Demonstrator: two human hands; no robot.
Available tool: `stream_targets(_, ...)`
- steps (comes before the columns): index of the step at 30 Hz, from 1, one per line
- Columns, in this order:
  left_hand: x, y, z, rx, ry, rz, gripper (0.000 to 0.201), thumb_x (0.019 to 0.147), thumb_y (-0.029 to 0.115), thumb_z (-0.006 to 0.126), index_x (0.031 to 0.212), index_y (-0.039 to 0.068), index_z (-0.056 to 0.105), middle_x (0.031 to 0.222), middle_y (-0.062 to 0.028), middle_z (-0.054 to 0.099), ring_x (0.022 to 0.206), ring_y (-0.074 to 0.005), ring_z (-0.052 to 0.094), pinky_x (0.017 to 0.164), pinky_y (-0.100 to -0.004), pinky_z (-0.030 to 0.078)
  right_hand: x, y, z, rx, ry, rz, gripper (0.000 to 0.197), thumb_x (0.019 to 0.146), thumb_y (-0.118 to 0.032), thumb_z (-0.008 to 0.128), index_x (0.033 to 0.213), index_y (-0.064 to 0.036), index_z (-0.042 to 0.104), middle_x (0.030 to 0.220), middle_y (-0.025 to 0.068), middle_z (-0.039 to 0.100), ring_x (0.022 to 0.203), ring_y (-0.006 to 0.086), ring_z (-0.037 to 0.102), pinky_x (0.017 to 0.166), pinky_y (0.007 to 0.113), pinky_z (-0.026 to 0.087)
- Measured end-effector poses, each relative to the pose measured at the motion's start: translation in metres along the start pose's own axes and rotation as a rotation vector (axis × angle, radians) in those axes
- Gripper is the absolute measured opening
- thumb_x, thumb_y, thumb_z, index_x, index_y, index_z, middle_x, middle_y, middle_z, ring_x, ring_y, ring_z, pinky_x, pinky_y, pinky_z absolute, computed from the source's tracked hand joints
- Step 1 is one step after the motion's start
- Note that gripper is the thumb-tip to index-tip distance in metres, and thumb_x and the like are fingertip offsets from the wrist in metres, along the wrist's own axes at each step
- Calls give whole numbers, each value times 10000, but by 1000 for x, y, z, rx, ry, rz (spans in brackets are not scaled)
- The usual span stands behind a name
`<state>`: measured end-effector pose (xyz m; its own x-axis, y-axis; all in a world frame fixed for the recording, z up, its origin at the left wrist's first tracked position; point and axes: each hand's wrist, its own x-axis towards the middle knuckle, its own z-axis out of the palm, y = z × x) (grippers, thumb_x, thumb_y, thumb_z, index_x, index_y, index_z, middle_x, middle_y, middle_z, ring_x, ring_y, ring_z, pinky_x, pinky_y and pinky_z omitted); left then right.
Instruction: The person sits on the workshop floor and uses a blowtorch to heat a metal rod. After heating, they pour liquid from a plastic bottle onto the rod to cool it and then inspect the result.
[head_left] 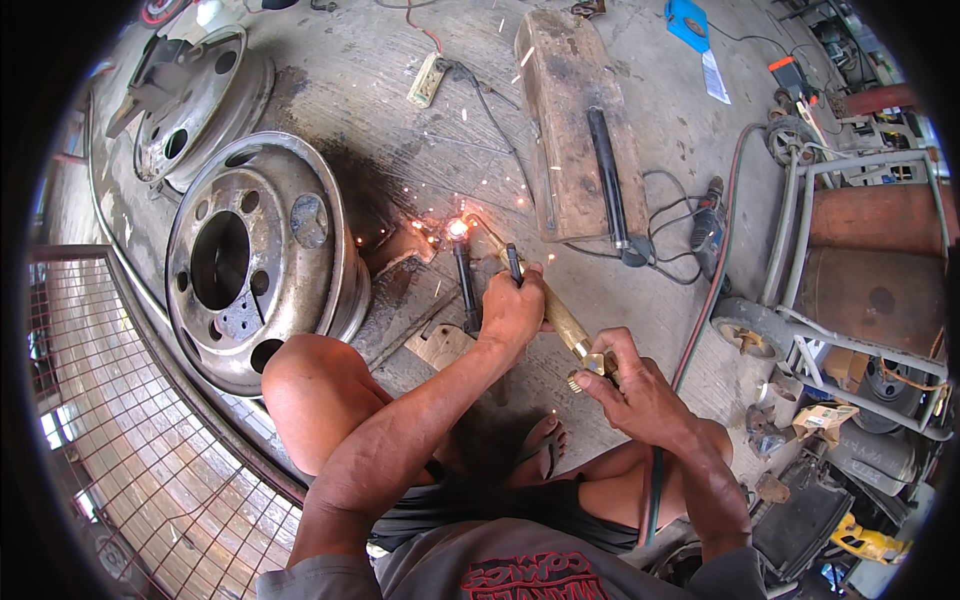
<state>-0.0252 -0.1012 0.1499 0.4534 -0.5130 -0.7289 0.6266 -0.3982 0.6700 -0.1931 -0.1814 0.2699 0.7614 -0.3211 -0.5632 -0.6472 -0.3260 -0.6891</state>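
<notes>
A brass cutting torch (562, 322) slants across the middle, its thin tip pointing up and left. My left hand (514, 308) is closed round the torch's body, near a short dark lever or rod end that stands up between the fingers. Farther back, my right hand (636, 392) grips the torch's rear by the valve knob. At the tip, the end of a dark metal rod (464, 272) glows white-orange and throws sparks. The rod's near end rests by a brown flat piece (440, 345) with a hole. Scorched, rust-coloured metal or floor lies left of the glow.
A steel truck wheel rim (300, 275) lies close on the left, with another rim (250, 105) behind it. A wooden block (570, 150) bears a dark metal bar (606, 175). Red and green hoses (735, 215) run past a wheeled cart (800, 270) at right. Wire mesh (150, 430) stands lower left.
</notes>
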Motion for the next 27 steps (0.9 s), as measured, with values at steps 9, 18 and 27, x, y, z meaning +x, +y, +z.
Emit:
stream_targets(9,-4,5,0,-15,-13,16,445,1062,353,544,1091,-89,592,970,-144,624,855,-236,690,659,-385,660,2,1,-1,-3,8,17,411,1029,-327,669,1219,-106,380,667,71,554,574,192,547,578,402,444)
stream_targets(18,-4,9,5,-52,80,50,430,1043,291,556,898,-106,633,871,-161,674,741,-224,711,579,-386,657,6,3,-1,-24,23,4,407,1027,-323,670,1213,-106,379,693,86,567,610,199,569,594,409,454)
stream_targets(27,-4,11,0,-25,-14,-7,502,1058,360,558,1167,-130,539,1074,-199,616,931,-268,694,689,-395,667,5,1,-1,-43,13,-7,399,1025,-280,673,1225,-97,382,714,136,595,629,266,631,605,441,479)
